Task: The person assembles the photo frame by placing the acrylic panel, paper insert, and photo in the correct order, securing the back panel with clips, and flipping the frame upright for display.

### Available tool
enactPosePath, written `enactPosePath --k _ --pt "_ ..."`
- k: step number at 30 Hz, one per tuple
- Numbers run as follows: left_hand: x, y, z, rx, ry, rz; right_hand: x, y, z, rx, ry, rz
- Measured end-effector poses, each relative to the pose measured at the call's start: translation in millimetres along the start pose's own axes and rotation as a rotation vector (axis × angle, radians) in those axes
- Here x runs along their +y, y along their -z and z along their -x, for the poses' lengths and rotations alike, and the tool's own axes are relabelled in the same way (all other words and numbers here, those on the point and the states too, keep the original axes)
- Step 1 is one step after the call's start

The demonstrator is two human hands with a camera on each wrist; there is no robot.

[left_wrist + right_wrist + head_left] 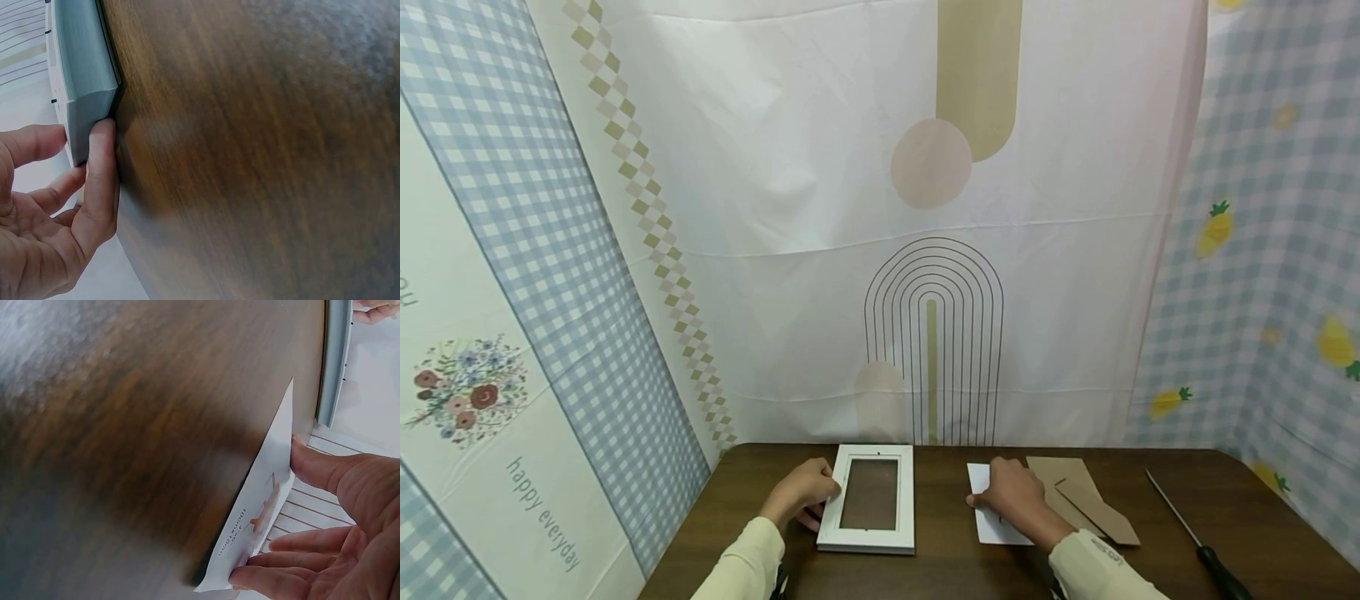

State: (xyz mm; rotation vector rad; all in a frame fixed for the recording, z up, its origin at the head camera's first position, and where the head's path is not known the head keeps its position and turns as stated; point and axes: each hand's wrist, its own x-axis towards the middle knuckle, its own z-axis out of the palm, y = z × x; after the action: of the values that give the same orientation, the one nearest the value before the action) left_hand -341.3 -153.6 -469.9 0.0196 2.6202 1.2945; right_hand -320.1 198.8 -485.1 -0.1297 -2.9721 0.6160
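Note:
A white picture frame (905, 500) lies on the table, and through its opening a dark brown surface shows. My left hand (805, 492) grips the frame's left side. In the left wrist view its thumb (40, 144) presses one face of the frame while a finger reaches under the other. To the right, my right hand (1018, 500) holds a white paper card (992, 532). The right wrist view shows the card printed with "10cmx15cm", the thumb (312, 465) at one edge and fingertips at another. Part of the card is hidden under the hand in the head view.
A brown backing board (1067, 473) with a stand piece (1105, 512) on it lies right of the card. Farther right lies a screwdriver (1213, 567) with a black handle. Patterned cloth (775, 292) hangs behind the brown wooden table (940, 575).

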Motion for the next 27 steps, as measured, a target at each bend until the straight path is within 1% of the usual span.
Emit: enactPosePath --k 11,18,27 --pt "0.4 -0.1 -0.7 0.000 0.005 -0.005 0.0 -0.3 -2.4 0.004 -0.004 -0.007" --pt "1.1 1.4 0.0 0.004 0.004 -0.007 -1.4 2.0 -4.2 -0.009 0.023 -0.013" --pt "-0.8 -0.3 -0.7 -0.002 0.007 0.003 0.0 1.9 -4.1 -0.025 0.046 -0.016"
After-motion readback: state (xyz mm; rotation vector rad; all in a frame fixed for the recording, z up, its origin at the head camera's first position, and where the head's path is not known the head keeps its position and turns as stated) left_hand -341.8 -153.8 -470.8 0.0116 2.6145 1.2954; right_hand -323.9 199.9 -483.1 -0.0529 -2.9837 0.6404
